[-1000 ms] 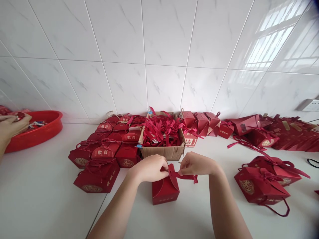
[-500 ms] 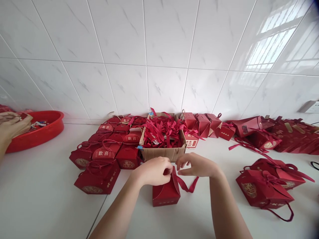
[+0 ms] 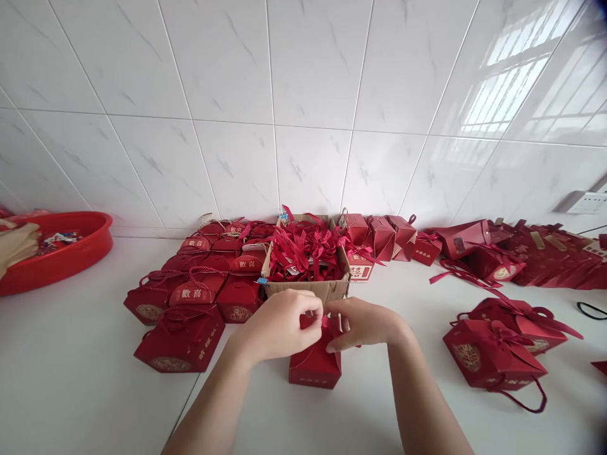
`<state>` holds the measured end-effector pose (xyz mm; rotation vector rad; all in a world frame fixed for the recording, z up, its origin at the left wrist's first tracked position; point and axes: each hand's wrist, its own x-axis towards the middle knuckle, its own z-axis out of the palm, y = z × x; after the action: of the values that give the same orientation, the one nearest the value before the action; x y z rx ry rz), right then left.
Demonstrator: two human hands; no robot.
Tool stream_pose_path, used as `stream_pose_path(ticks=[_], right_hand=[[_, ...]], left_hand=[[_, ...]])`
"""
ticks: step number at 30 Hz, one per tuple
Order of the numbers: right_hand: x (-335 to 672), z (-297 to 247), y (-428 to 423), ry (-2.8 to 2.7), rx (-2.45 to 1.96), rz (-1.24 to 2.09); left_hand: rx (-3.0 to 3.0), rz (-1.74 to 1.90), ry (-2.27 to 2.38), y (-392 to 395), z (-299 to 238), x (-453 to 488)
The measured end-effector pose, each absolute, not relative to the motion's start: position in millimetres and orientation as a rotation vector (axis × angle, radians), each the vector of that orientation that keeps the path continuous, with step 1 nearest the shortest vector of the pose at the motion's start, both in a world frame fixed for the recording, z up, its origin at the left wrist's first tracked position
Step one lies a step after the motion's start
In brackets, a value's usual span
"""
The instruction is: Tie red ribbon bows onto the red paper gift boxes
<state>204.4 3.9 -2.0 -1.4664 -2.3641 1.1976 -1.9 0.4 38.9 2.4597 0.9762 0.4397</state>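
A small red gift box (image 3: 314, 364) stands on the white table right in front of me. My left hand (image 3: 279, 323) and my right hand (image 3: 364, 322) meet over its top, both with fingers pinched on a red ribbon (image 3: 326, 323) at the box's closure. Most of the ribbon is hidden behind my fingers. Just beyond my hands sits a cardboard box (image 3: 308, 287) heaped with red ribbons (image 3: 308, 246).
Finished red boxes with cord handles (image 3: 190, 291) are packed to the left, more red boxes (image 3: 493, 354) and flat ones (image 3: 554, 259) to the right. A red basin (image 3: 57, 259) stands far left, with another person's hand (image 3: 16, 243) at it. A tiled wall backs the table.
My hands have closed together over the box top, gathering in the ribbon tail that hung to the right. The other person's hand at the basin has drawn back toward the left edge.
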Motion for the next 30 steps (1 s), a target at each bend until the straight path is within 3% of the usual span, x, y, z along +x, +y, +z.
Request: stream_pose_path(ticks=[5, 11, 16, 24, 30], right_hand=[[208, 8, -1, -2.348, -1.301, 1.006], [198, 21, -11, -2.038, -0.789, 1.351], [203, 19, -15, -1.838, -0.813, 1.470], [209, 26, -25, -1.539, -0.831, 1.094], [209, 26, -30, -1.085, -0.591, 0.632]], left_hand=[[2.338, 0.691, 0.885, -8, 48, -5], [2.289, 0.712, 0.850, -15, 54, -8], [2.332, 0.655, 0.904, -16, 57, -12], [2.289, -0.224, 1.413, 0, 28, -6], [2.350, -0.225, 1.433, 13, 16, -2]])
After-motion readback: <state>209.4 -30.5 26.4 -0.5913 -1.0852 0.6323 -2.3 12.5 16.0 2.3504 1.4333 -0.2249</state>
